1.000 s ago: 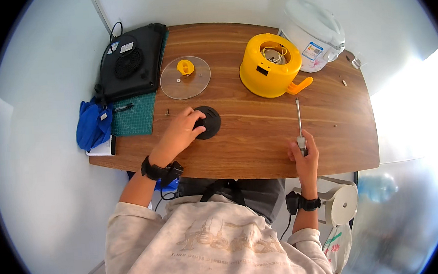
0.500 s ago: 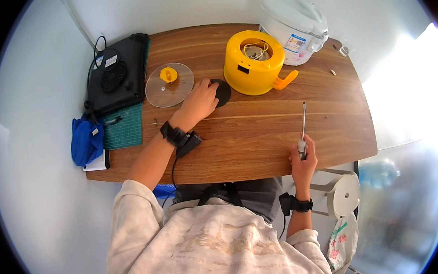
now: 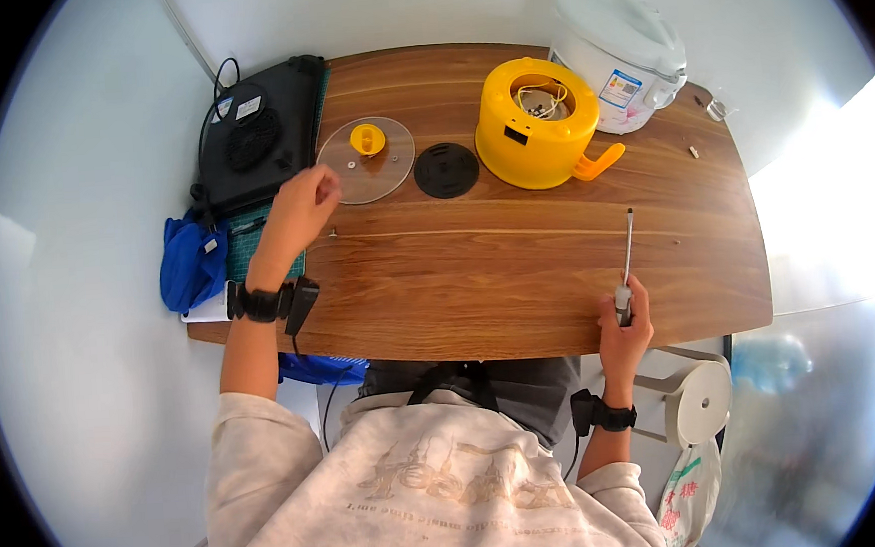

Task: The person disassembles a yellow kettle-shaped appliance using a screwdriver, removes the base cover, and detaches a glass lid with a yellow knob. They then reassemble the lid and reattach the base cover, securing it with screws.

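My right hand [image 3: 625, 327] is closed around a screwdriver [image 3: 627, 262] near the front right of the table, its metal shaft pointing away from me. Over the left side of the table, my left hand [image 3: 303, 209] is raised with its fingers curled; whether anything is between them is hidden. Beside it lies a round glass lid [image 3: 377, 185] with a yellow knob [image 3: 368, 139] and small pale pieces on it. A flat black disc [image 3: 446, 170] rests between the lid and a yellow round appliance housing [image 3: 530, 152], which has a side handle and white wires inside. A small screw-like part [image 3: 333, 233] lies near my left hand.
A black appliance base [image 3: 264, 144] with a cord sits on a green cutting mat [image 3: 244, 247] at the left, beside a blue cloth bag [image 3: 192, 263]. A white lidded cooker [image 3: 620, 57] stands at the back right. Below the table's right edge is a stool [image 3: 701, 403].
My left hand has let go of the black disc and moved left toward me, leaving the disc flat in full view. My right hand keeps holding the screwdriver. The view has shifted slightly.
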Demonstrator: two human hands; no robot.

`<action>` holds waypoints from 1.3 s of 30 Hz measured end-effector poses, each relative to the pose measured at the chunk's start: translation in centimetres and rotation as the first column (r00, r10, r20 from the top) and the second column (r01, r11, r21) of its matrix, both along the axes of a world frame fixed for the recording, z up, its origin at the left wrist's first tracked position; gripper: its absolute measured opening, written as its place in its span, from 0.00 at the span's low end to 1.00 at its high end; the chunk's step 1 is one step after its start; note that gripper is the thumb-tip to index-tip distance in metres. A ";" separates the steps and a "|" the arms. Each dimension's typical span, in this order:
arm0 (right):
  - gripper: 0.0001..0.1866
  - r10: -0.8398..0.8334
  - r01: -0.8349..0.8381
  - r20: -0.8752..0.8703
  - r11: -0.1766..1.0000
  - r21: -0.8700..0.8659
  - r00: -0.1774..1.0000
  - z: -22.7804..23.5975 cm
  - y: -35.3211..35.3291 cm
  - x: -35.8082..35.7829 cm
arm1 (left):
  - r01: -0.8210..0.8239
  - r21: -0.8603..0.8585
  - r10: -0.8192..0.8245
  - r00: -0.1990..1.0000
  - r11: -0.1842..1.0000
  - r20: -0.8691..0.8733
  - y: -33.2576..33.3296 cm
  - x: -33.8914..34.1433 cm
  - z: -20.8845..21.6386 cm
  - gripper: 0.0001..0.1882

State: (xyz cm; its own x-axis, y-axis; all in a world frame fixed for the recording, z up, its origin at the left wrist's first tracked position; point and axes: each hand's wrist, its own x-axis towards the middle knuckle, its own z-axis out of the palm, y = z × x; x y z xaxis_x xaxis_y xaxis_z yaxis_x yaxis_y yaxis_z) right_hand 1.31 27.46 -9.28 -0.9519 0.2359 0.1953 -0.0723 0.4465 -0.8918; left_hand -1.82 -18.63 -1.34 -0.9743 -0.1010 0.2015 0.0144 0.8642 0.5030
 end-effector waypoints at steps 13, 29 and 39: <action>0.20 0.015 -0.009 -0.097 0.998 0.062 0.995 -1.5 0.7 -0.5 | -0.098 0.069 0.091 0.992 0.993 0.089 0.0 3.4 -4.9 0.07; 0.20 0.007 -0.005 -0.064 1.000 0.027 0.998 -0.7 0.1 -0.3 | -0.056 0.083 0.054 0.998 0.995 0.031 -2.0 4.2 -3.7 0.05; 0.20 -0.038 0.037 0.014 0.999 0.022 0.999 0.2 -0.4 -0.2 | -0.093 0.096 0.078 0.986 0.991 0.147 -2.4 4.8 -2.2 0.06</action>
